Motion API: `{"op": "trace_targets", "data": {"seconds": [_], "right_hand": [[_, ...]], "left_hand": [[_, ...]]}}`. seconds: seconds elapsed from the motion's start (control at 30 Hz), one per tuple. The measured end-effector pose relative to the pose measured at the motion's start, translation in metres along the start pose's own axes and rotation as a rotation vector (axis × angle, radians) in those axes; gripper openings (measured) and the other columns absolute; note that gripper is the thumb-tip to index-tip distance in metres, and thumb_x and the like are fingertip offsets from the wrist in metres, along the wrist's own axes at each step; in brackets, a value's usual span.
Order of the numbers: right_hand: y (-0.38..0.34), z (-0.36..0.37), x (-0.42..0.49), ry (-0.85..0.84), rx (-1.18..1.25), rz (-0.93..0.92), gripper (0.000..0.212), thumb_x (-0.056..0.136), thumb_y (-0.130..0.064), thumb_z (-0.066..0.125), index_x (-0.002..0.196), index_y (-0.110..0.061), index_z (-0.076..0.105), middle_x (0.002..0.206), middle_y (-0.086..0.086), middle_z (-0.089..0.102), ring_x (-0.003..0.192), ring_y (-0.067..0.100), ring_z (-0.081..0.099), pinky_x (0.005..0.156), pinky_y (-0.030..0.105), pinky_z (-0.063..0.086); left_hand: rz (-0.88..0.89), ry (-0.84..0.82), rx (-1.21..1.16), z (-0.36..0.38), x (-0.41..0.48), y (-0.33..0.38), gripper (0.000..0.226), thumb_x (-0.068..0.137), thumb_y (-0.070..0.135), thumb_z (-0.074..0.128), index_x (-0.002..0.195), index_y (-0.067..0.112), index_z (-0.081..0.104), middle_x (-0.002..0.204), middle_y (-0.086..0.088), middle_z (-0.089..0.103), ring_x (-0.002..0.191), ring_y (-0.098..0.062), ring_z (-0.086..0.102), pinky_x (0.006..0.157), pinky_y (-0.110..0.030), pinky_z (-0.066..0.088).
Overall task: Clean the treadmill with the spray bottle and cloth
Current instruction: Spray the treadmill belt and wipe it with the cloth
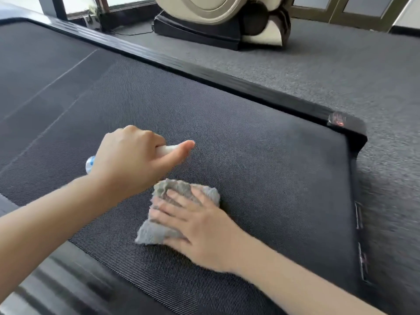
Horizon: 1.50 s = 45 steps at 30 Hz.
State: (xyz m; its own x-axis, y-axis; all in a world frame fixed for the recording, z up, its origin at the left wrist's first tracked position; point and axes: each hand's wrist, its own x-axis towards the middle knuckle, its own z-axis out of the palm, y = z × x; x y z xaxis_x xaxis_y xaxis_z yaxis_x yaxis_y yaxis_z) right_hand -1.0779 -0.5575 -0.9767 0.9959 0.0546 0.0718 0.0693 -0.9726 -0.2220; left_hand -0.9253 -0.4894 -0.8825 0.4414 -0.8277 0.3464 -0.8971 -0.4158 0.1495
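Note:
The treadmill belt [261, 160] fills most of the view, dark and finely ribbed, framed by black side rails. My left hand [134, 160] grips a small white spray bottle [164, 150] just above the belt; only its white top under my thumb and a blue-and-white end [90, 163] behind my wrist show. Just to the right and nearer me, my right hand [200, 226] lies flat with straight fingers on a folded grey cloth [159, 230], pressing it onto the belt.
The treadmill's black far rail [204, 71] ends in a rear corner cap [347, 126] with a red mark. Grey carpet [341, 71] lies beyond. A beige and black massage chair base [227, 26] stands at the back by the windows.

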Motion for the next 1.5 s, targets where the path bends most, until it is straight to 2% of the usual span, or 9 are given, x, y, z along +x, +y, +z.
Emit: {"op": "trace_targets", "data": {"seconds": [0.17,0.4,0.57,0.77,0.87,1.0,1.07,1.33,1.5], "right_hand": [[0.099,-0.034,0.006,0.160,-0.060,0.374,0.049,0.098,-0.054,0.025,0.137,-0.028,0.037,0.144,-0.002,0.035,0.134,0.023,0.031,0.110,0.051,0.027],[0.214,-0.040,0.001,0.030,-0.091,0.965,0.054,0.102,-0.044,0.017,0.152,-0.026,0.009,0.161,-0.004,0.002,0.147,0.019,0.000,0.117,0.047,0.002],[0.092,-0.025,0.011,0.190,-0.126,0.423,0.040,0.098,-0.039,0.031,0.132,-0.026,0.048,0.137,0.007,0.047,0.130,0.028,0.038,0.104,0.052,0.033],[0.011,0.000,-0.042,-0.022,0.013,-0.031,0.050,0.099,-0.045,0.034,0.147,-0.031,0.028,0.156,-0.014,0.021,0.146,0.006,0.003,0.117,0.036,-0.007],[0.065,-0.032,-0.032,0.126,-0.042,0.283,0.032,0.097,-0.049,0.030,0.113,-0.033,0.053,0.127,-0.016,0.051,0.128,0.010,0.045,0.105,0.042,0.036],[0.184,-0.051,-0.062,0.042,-0.027,0.890,0.053,0.102,-0.044,0.022,0.151,-0.027,0.014,0.159,-0.009,0.005,0.145,0.008,-0.001,0.117,0.041,-0.002],[0.199,-0.042,-0.062,0.045,-0.062,0.989,0.054,0.102,-0.043,0.021,0.152,-0.025,0.011,0.160,-0.006,0.003,0.147,0.012,-0.004,0.116,0.045,-0.003],[-0.018,0.014,-0.076,0.026,0.045,0.094,0.052,0.098,-0.045,0.027,0.148,-0.032,0.025,0.157,-0.015,0.017,0.146,0.006,-0.002,0.116,0.038,-0.012],[-0.007,-0.007,-0.118,-0.082,0.070,-0.043,0.052,0.098,-0.046,0.026,0.147,-0.030,0.032,0.156,-0.014,0.023,0.145,0.004,0.003,0.118,0.038,-0.004]], "left_hand": [[-0.006,-0.007,-0.010,0.006,0.000,0.001,0.070,0.078,0.077,0.022,0.044,0.016,0.021,0.037,0.004,0.027,0.037,-0.016,0.031,0.045,-0.027,0.029],[-0.005,0.000,-0.019,-0.001,0.002,-0.003,0.070,0.077,0.077,0.021,0.044,0.016,0.022,0.036,0.004,0.028,0.036,-0.016,0.033,0.044,-0.025,0.024],[-0.005,0.010,-0.025,-0.007,0.002,0.001,0.070,0.078,0.077,0.023,0.043,0.016,0.020,0.037,0.004,0.027,0.037,-0.017,0.030,0.046,-0.027,0.030],[0.010,-0.007,-0.008,-0.011,-0.003,0.006,0.071,0.078,0.077,0.020,0.044,0.015,0.022,0.037,0.002,0.030,0.038,-0.018,0.034,0.045,-0.028,0.031],[0.001,-0.028,0.007,-0.011,-0.010,0.001,0.070,0.077,0.077,0.019,0.044,0.015,0.023,0.038,0.001,0.032,0.040,-0.017,0.036,0.046,-0.026,0.025],[-0.009,-0.028,-0.002,-0.013,-0.015,-0.004,0.072,0.078,0.077,0.020,0.044,0.014,0.027,0.039,0.000,0.037,0.041,-0.018,0.040,0.047,-0.027,0.029],[-0.014,-0.027,-0.020,-0.016,-0.016,-0.002,0.072,0.077,0.077,0.020,0.044,0.014,0.027,0.039,-0.001,0.037,0.042,-0.019,0.040,0.049,-0.029,0.032],[0.042,-0.039,-0.016,-0.017,-0.025,0.022,0.074,0.076,0.078,0.018,0.043,0.013,0.028,0.042,-0.006,0.039,0.045,-0.025,0.038,0.050,-0.032,0.033],[0.069,-0.035,-0.002,-0.019,-0.037,0.029,0.074,0.077,0.078,0.019,0.042,0.013,0.028,0.042,-0.006,0.037,0.046,-0.029,0.038,0.051,-0.032,0.031]]}}
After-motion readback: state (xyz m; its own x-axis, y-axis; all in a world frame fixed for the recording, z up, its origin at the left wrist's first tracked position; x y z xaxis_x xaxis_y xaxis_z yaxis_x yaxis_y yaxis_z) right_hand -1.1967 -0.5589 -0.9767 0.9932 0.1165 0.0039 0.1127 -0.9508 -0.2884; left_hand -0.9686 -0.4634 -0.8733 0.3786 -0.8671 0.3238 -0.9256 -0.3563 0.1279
